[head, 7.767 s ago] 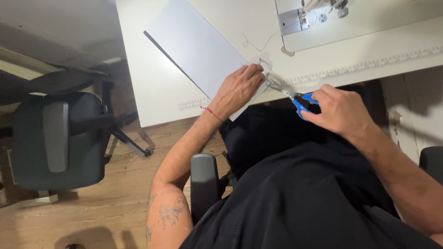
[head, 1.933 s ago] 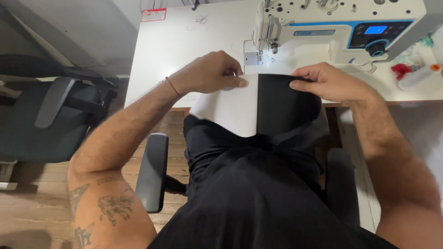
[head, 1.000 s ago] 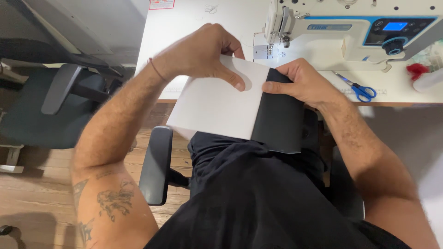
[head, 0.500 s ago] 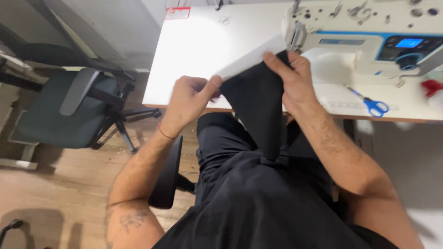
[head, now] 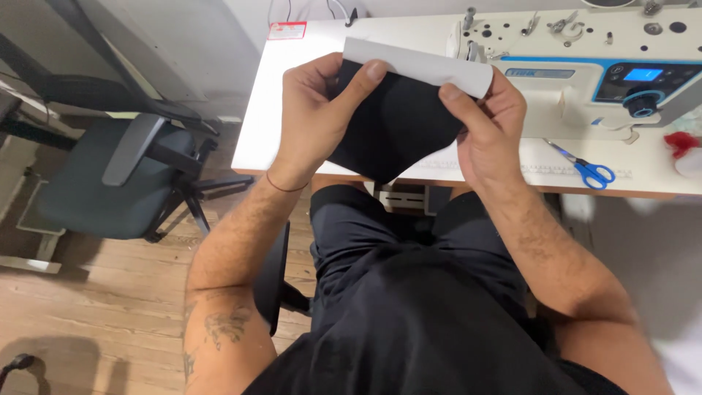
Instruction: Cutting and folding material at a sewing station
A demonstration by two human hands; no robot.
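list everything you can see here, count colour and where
black fabric piece: 1, black, held up between both hands
white panel: 1, white, along the fabric's top edge
sewing machine: 1, cream with blue trim, on the table, top right
scissors: 1, blue handles, on the table right of the hands
table: 1, white, ahead of the person
office chair: 1, dark grey, on the wooden floor at left
left hand: 1, grip on the fabric's left side
right hand: 1, grip on the fabric's right side
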